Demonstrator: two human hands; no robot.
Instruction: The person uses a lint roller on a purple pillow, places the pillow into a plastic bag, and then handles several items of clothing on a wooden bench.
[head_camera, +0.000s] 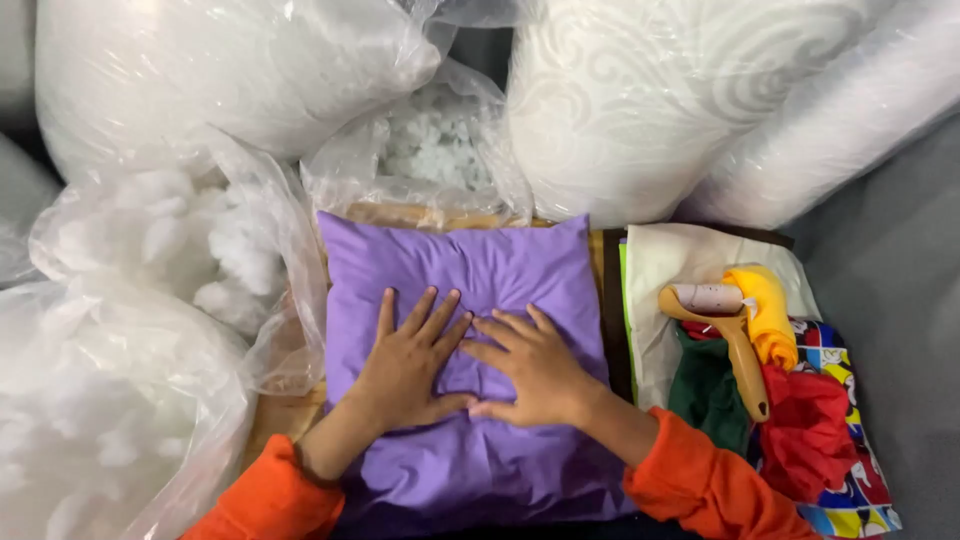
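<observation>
Purple pillow, long axis away from wearer, under both flat hands.

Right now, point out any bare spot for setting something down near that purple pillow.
Little is free. A wooden strip shows left of the purple pillow, beside the plastic stuffing bags. Grey surface lies bare at far right, past the fabric pile. Both the left hand and right hand press the pillow. Wrapped rolls crowd the top.
</observation>
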